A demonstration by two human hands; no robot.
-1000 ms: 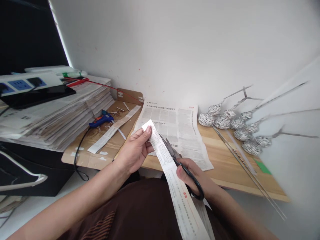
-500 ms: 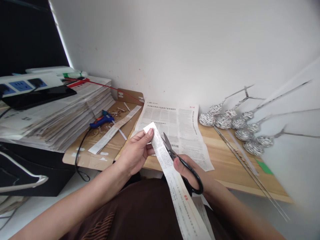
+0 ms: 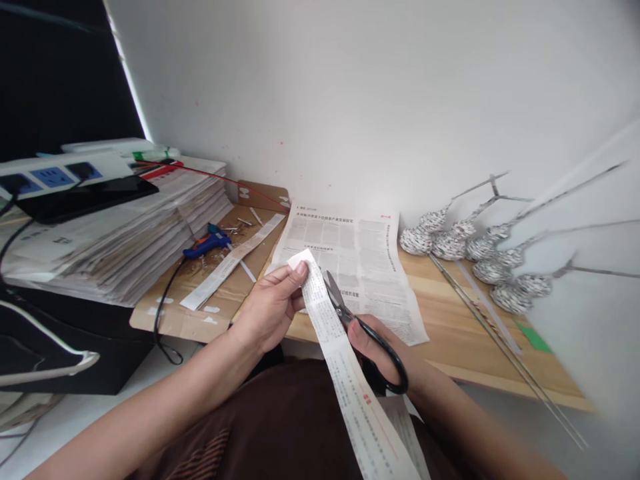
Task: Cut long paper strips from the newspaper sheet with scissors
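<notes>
Shifted right hand (image 3: 383, 341) clasping scissors (image 3: 345, 312), left hand (image 3: 275, 303) pinching strip (image 3: 334, 340), wooden table (image 3: 447, 327) against wall (image 3: 360, 100).

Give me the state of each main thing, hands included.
Left hand: pinching the newspaper strip near its top
Right hand: holding the scissors by their handles
Newspaper strip: long, slanting down out of frame
Scissors: beside the newspaper strip; blade gap unclear
Newspaper sheet: spread out, print up
Glue gun: lying down, cord attached
Power strip: two visible sockets plugged, one free
Woven gourd shapes: lined up in a row
</notes>
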